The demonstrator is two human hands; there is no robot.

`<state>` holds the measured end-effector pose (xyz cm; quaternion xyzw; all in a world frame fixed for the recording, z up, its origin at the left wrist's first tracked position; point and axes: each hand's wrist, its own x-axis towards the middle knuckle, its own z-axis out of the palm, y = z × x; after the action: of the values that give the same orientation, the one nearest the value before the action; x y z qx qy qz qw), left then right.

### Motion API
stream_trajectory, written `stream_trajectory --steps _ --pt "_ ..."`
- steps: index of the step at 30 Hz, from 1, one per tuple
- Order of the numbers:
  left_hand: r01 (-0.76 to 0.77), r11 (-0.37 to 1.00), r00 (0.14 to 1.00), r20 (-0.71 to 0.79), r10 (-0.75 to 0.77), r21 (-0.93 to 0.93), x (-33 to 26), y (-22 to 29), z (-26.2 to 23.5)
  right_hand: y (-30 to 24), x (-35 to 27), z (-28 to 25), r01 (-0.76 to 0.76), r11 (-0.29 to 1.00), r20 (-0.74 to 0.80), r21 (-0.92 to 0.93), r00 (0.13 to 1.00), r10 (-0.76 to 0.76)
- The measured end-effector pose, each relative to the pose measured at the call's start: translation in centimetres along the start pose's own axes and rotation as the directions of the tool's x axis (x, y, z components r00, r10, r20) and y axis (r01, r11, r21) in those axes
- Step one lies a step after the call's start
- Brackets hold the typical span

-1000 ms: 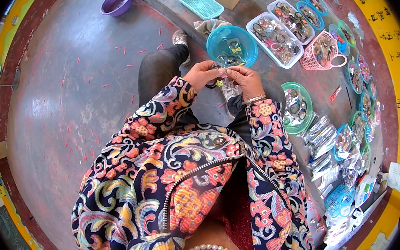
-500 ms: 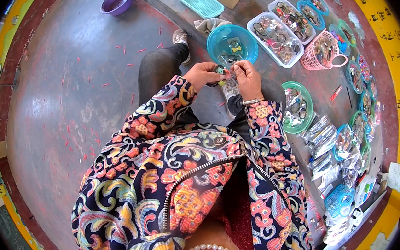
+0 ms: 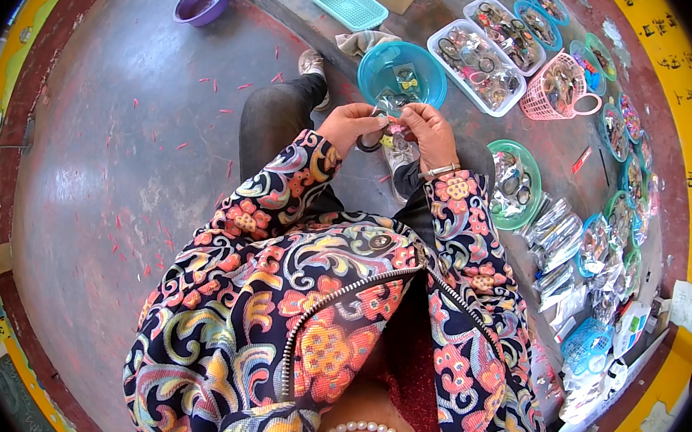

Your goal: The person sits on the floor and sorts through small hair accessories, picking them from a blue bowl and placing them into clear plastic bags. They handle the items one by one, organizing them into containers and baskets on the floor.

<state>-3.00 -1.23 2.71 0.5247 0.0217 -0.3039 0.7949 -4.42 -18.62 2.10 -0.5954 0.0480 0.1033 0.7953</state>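
Both my hands are raised over my knees, close together at the near rim of a blue basin [image 3: 369, 75]. My left hand [image 3: 349, 127] pinches what looks like a dark hair tie [image 3: 366, 145], whose loop hangs below the fingers. Thumb and finger of my right hand [image 3: 434, 139] pinch a small pink piece [image 3: 395, 127] against it; its exact kind is too small to make out. A yellow bit shows just beneath the fingertips. Inside the basin lie clear packets, one with a yellow bow-shaped ornament [image 3: 407, 79].
White trays [image 3: 499, 110] of hair ties and a pink basket [image 3: 537, 108] stand at the far right. A green basin [image 3: 536, 178] of packets sits beside my right knee, near piled silver packets [image 3: 556, 236]. Farther off are a turquoise tray [image 3: 333, 6] and purple basin [image 3: 202, 2].
My hands have drawn closer together, their fingertips now meeting over the small pink piece. The teal part that showed at my left fingertips is no longer visible.
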Motion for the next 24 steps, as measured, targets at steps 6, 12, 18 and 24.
stream_trajectory --steps 6,12,18,24 --pt "-0.075 0.984 0.996 -0.026 0.080 0.165 0.3 -0.2 0.0 -0.5 -0.5 0.4 -0.032 0.999 0.069 -0.006 0.997 0.033" --pt "-0.100 0.970 0.994 -0.029 0.109 0.222 0.0 -0.2 0.9 0.5 0.1 -0.6 -0.075 0.996 0.000 0.045 0.997 0.075" --pt "0.044 0.977 0.995 0.075 -0.061 0.209 0.6 -1.0 -0.2 0.4 0.0 -0.2 -0.007 1.000 -0.017 0.031 1.000 0.007" --pt "-0.039 0.990 0.998 0.044 0.033 0.137 0.2 -1.0 0.0 -0.8 -0.5 0.7 0.014 1.000 0.024 0.002 1.000 -0.014"
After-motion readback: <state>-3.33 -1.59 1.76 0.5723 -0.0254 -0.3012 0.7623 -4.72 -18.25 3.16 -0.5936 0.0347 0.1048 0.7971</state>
